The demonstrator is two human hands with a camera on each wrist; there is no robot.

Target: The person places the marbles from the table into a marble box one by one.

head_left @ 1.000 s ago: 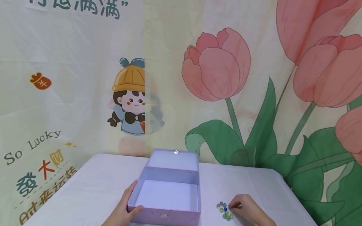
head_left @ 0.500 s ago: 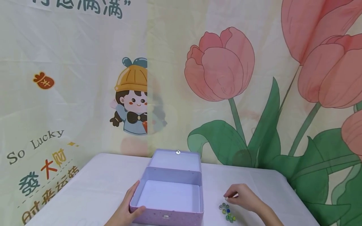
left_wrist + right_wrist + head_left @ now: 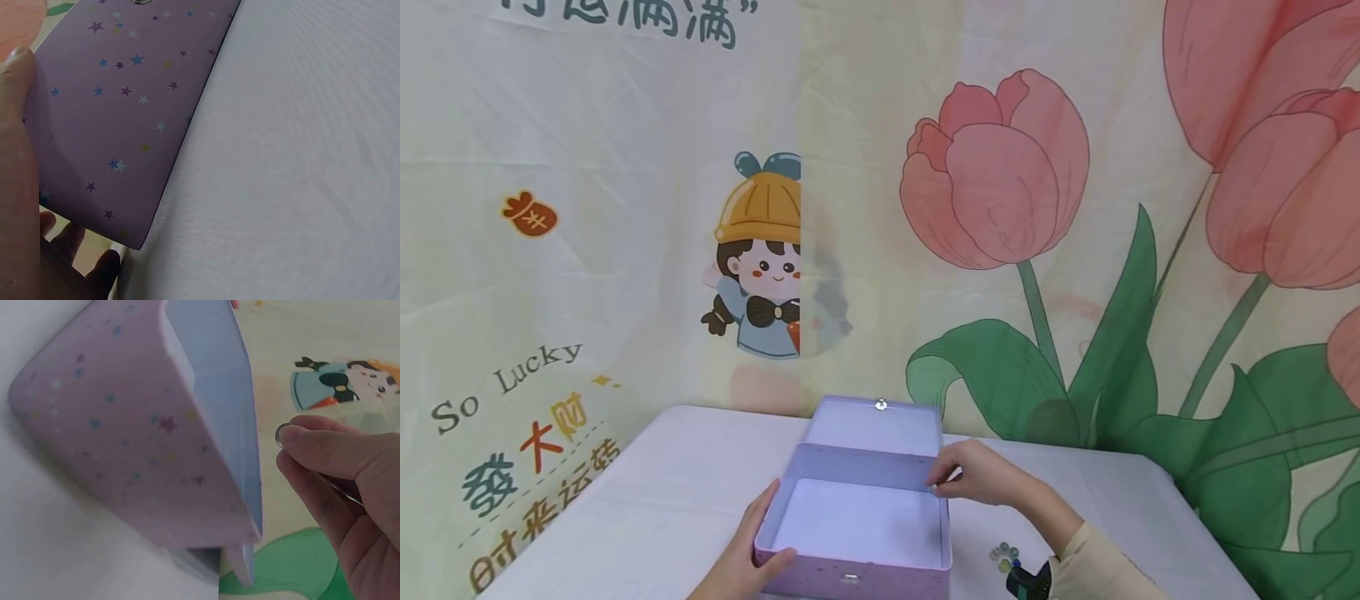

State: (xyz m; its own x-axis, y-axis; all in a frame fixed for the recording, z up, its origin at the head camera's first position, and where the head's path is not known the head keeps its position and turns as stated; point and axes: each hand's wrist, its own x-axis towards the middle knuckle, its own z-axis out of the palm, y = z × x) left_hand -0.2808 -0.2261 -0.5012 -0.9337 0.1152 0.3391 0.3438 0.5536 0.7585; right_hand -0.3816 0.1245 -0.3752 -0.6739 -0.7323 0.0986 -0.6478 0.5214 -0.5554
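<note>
A purple star-patterned box [image 3: 887,575] stands on the table with its lid [image 3: 868,429] tipped back behind it. Its pale inside shows no marble from the head view. My left hand [image 3: 741,550] grips the front left corner, thumb on the front wall and fingers along the side; the left wrist view shows the thumb [image 3: 20,69] against the starry wall. Between thumb and fingertips, my right hand [image 3: 977,475] pinches a clear glass marble [image 3: 281,435], held close over the box's right rim. Several glass marbles [image 3: 1004,553] lie right of the box, partly hidden by the right wrist.
A white cloth covers the table [image 3: 655,492]. Behind it hangs a backdrop printed with tulips [image 3: 1000,175] and a cartoon figure [image 3: 767,283]. A dark device [image 3: 1028,581] sits on the right wrist below a cream sleeve [image 3: 1097,571].
My right hand has picked a marble from the group, lifted it and carried it left to the box's right rim. The left hand keeps its grip; the head view has shifted slightly.
</note>
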